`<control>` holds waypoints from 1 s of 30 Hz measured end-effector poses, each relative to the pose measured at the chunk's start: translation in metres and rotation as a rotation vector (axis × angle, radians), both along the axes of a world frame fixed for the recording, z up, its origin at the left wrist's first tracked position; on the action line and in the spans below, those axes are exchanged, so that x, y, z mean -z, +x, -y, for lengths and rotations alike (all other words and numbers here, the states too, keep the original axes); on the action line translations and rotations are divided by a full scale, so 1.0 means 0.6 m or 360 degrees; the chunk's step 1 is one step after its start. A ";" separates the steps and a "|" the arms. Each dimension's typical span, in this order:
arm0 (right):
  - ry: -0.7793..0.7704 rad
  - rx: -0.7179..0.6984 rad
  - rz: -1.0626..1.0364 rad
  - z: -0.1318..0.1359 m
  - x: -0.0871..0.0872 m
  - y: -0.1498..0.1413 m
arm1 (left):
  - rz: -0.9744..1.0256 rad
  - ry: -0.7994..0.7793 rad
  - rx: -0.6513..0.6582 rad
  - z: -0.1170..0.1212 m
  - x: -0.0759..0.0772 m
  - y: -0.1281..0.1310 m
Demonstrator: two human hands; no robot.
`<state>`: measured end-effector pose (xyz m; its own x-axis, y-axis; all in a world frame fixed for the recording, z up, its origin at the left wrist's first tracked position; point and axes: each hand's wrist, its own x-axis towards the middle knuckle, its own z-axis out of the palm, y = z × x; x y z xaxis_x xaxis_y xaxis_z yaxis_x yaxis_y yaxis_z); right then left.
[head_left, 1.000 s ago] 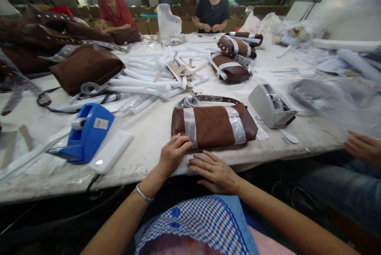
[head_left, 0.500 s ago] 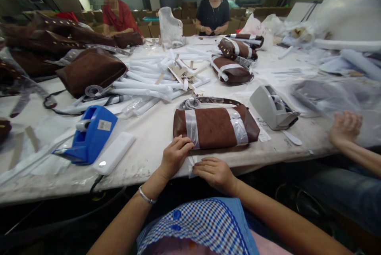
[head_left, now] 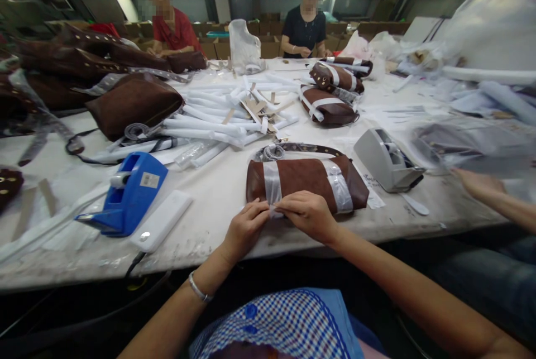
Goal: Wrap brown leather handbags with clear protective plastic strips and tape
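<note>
A brown handbag (head_left: 299, 180) lies on its side near the table's front edge, with a pale wrapping strip (head_left: 272, 181) around its left part and another wrap (head_left: 337, 186) around its right. My left hand (head_left: 247, 229) is closed at the bag's lower left edge, fingertips pinching the lower end of the left strip. Right beside it, my right hand (head_left: 309, 215) pinches the same end, its fingers resting against the bag. The fingertips cover the strip's end. A studded strap (head_left: 310, 149) and a rolled plastic-wrapped piece (head_left: 273, 152) lie behind the bag.
A blue tape dispenser (head_left: 136, 194) and a white flat device (head_left: 162, 220) stand left; a grey dispenser (head_left: 383, 161) stands right. White foam tubes (head_left: 213, 121) and wrapped bags (head_left: 329, 105) lie behind. A co-worker's hand (head_left: 481, 185) is at right, by a plastic-covered item. Two people sit opposite.
My right hand has moved up from below the table edge to the bag's lower edge, bringing the strip's end against it. My left hand stays close by. The co-worker's hand at right has shifted left.
</note>
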<state>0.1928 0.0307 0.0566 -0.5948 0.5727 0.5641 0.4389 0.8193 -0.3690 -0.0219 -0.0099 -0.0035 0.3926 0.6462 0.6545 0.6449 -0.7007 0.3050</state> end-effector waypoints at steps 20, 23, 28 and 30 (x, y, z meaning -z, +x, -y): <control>-0.0028 -0.0575 0.0021 -0.025 -0.018 0.012 | 0.0053 -0.0013 -0.0178 0.000 -0.001 0.005; 0.0048 -0.0520 0.0056 -0.031 -0.017 0.012 | 0.0042 0.0031 -0.0160 -0.001 -0.002 0.007; 0.0051 -0.0363 0.0069 -0.051 -0.001 0.003 | 0.0031 0.0085 -0.0109 -0.001 0.008 0.007; 0.0012 -0.0303 0.0072 -0.058 0.006 0.000 | 0.0057 0.0042 -0.0060 0.000 0.007 0.007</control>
<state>0.1926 0.0654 0.0531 -0.7166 0.4434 0.5384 0.2917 0.8917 -0.3460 -0.0180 -0.0101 -0.0076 0.3442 0.6423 0.6848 0.6601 -0.6842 0.3100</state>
